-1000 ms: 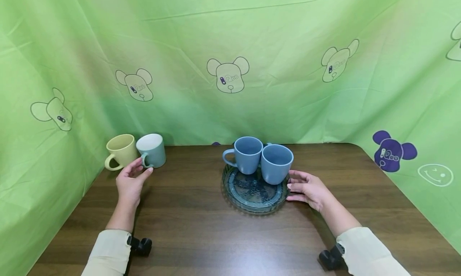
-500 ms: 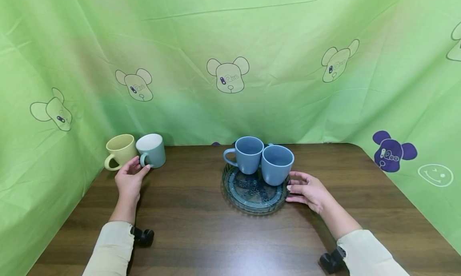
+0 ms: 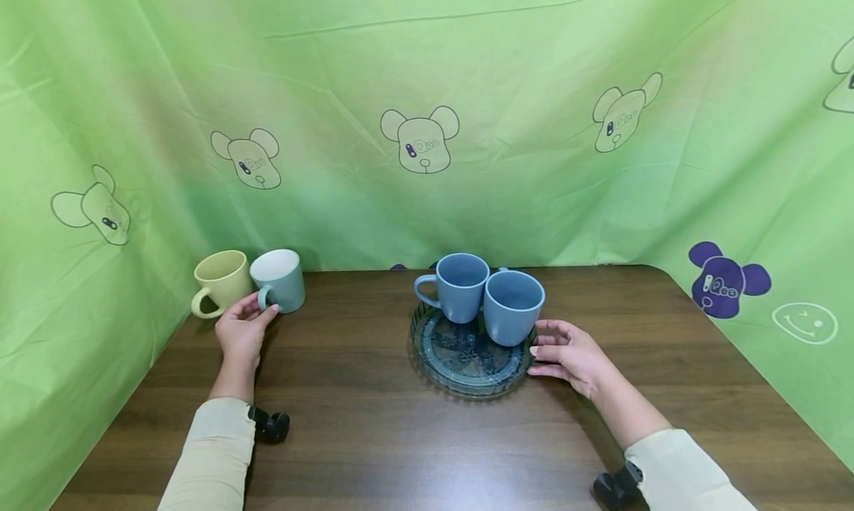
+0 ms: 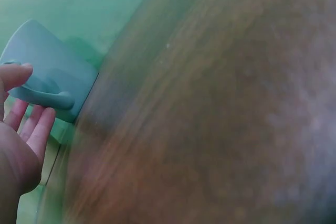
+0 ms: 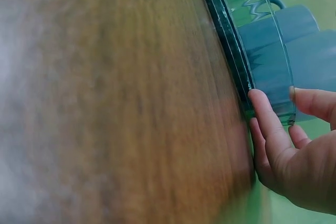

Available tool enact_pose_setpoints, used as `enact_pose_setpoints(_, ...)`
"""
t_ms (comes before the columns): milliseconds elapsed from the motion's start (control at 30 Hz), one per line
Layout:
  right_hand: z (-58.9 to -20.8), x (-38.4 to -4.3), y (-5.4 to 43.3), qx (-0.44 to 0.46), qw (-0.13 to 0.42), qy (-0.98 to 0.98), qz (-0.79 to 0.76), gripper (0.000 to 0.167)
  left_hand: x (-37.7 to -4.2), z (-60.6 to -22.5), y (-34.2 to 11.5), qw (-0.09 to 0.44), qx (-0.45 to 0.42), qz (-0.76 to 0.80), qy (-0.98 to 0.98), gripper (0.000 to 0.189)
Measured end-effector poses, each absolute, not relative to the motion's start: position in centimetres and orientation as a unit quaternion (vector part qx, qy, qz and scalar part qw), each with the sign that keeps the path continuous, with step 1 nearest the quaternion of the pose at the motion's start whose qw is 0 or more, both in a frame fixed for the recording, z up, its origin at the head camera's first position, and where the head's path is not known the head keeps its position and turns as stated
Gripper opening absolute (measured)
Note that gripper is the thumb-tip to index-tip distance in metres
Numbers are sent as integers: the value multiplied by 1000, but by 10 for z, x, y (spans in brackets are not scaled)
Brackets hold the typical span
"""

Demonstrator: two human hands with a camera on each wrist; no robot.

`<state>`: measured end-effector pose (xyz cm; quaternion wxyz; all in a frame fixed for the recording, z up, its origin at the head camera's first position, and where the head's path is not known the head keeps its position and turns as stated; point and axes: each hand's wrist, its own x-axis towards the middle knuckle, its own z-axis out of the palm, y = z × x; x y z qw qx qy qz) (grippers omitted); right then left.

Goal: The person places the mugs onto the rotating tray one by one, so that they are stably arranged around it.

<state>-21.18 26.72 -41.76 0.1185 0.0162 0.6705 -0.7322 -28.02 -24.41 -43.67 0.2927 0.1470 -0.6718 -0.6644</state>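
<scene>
My left hand (image 3: 242, 337) is at the handle of a teal mug (image 3: 283, 287) with a white inside, at the table's back left. In the left wrist view the thumb lies on one side of the mug's handle (image 4: 47, 97) and the fingers on the other. A pale yellow mug (image 3: 225, 274) stands right beside it. My right hand (image 3: 574, 355) holds the right edge of a round, clear bluish glass dish (image 3: 467, 381), thumb at the rim and fingertips low on the wall. Two blue mugs, one left (image 3: 460, 292) and one right (image 3: 512, 307), stand upright toward the back of the dish.
The dark wooden table (image 3: 373, 437) ends at the back against a green cloth (image 3: 333, 66) printed with bear heads. This cloth also hangs along both sides. A black wrist camera (image 3: 270, 426) sits on the left sleeve, another (image 3: 617, 485) on the right.
My left forearm has moved slightly forward, with the fingers closer around the teal mug's handle. The teal mug, the dish and my right hand have stayed nearly in place.
</scene>
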Motion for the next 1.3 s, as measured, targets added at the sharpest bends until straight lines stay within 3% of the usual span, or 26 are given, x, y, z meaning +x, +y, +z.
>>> enact_pose_setpoints(200,-419,-212,268,18,119,670,-733,68,-283,-439,-243,307,157,-652,-675,33)
enact_pose_setpoints(567,-422,-208,269,15,118,668,-734,67,-281,-441,-244,315,154,-702,-620,38)
enact_pose_setpoints(1300,-417,-205,271,22,121,684,-719,66,-273,-437,-257,255,149,-803,-518,34)
